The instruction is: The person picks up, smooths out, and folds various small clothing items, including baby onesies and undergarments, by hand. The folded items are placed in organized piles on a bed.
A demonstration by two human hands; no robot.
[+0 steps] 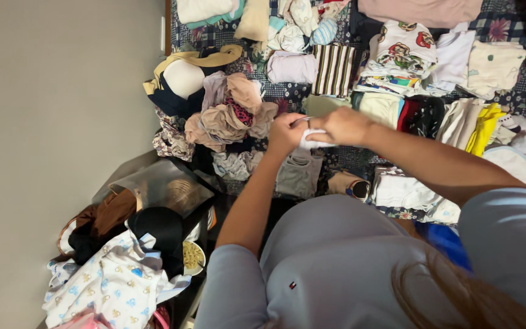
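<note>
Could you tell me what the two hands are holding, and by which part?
Both hands, left and right, pinch a small white cloth between them at its upper edge; the exact finger placement is too small to make out.

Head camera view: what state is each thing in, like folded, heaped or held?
Small white cloth: held between both hands, bunched.
Left hand: closed on the cloth.
Right hand: closed on the cloth.
Striped garment: folded, lying flat.
Printed white stack: folded, piled.
Beige and pink clothes: unfolded, heaped.
Yellow garment: folded.
Patterned white garment: crumpled, loose.
</note>
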